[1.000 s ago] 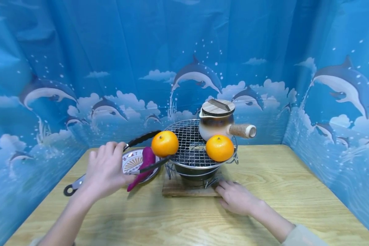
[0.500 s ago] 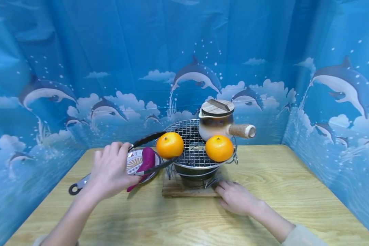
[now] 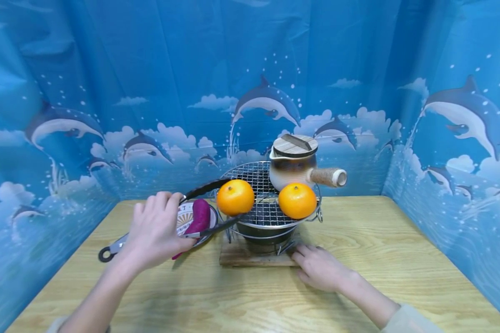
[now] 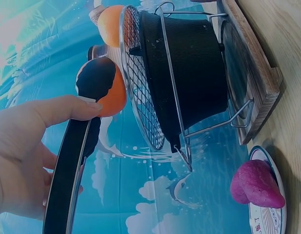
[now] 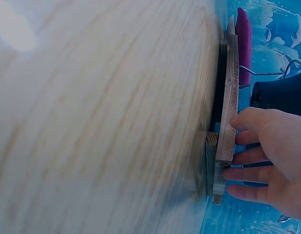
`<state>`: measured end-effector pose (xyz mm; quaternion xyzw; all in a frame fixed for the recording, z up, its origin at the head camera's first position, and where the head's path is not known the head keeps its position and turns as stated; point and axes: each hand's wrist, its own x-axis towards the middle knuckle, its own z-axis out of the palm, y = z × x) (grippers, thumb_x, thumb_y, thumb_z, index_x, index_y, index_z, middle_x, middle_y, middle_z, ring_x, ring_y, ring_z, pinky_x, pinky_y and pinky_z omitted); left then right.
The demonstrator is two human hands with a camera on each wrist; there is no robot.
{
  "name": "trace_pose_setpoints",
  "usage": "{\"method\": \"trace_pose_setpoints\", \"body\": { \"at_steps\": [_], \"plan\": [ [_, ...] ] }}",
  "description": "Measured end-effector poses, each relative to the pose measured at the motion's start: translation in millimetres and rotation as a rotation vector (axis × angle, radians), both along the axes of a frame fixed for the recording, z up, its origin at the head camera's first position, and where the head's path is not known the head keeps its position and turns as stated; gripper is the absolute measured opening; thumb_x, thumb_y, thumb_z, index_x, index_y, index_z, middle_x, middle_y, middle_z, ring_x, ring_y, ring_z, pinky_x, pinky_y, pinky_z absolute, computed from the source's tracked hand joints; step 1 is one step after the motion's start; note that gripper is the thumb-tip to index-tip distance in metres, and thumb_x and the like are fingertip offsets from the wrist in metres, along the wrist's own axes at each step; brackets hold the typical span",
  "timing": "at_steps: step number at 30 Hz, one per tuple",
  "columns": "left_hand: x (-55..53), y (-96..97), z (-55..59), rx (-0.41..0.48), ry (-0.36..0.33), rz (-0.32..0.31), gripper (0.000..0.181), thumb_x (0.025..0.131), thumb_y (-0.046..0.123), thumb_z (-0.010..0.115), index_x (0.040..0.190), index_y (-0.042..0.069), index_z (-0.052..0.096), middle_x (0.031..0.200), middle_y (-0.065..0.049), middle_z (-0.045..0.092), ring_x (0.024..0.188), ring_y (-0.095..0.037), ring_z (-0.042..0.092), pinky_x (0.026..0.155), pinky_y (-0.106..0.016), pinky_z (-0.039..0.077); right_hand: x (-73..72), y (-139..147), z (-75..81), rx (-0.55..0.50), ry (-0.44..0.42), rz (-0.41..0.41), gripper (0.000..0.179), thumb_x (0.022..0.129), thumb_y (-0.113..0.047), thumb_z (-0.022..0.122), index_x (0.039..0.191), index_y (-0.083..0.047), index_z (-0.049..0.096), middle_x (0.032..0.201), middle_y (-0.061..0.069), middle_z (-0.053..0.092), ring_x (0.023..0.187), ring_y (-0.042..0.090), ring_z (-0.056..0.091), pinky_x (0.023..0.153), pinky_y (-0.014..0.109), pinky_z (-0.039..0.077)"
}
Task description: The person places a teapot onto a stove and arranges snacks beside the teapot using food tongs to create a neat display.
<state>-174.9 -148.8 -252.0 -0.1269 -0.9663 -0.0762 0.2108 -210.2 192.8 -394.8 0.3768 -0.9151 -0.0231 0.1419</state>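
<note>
In the head view my left hand (image 3: 158,231) grips a pair of tongs (image 3: 204,188) from above. Between the black tong tips sits an orange (image 3: 235,198), at the left rim of the round wire grill rack (image 3: 258,178); the left wrist view shows the tongs (image 4: 67,170) crossing in front of this orange (image 4: 114,95). My right hand (image 3: 322,268) rests at the front right corner of the wooden board (image 3: 254,259) under the stove. In the right wrist view its fairly straight fingers touch the edge of the board (image 5: 228,107).
A second orange (image 3: 297,201) lies on the rack's right side. Behind it stands a clay teapot (image 3: 291,166) with a wooden lid, its handle pointing right. The black stove (image 4: 189,68) carries the rack. Left of it, a plate (image 3: 214,222) holds a purple sweet potato (image 3: 201,215).
My left hand has moved right with the tongs, bringing the held orange further over the rack's left side. My right hand has stayed at the board's corner.
</note>
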Motion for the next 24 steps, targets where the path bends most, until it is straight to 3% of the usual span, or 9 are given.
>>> {"method": "trace_pose_setpoints", "body": {
  "at_steps": [24],
  "plan": [
    [1.4, 12.0, 0.2, -0.017, 0.039, -0.058, 0.089, 0.054, 0.036, 0.086, 0.124, -0.004, 0.047, 0.114, -0.021, 0.049, 0.103, -0.035, 0.042, 0.081, -0.050, 0.034, -0.1, 1, -0.9, 0.009, 0.007, 0.001, 0.031, 0.080, -0.024, 0.067, 0.103, -0.003, 0.062, 0.109, 0.016, 0.058, 0.097, 0.030, 0.058, 0.078, 0.043, 0.050]
  ]
}}
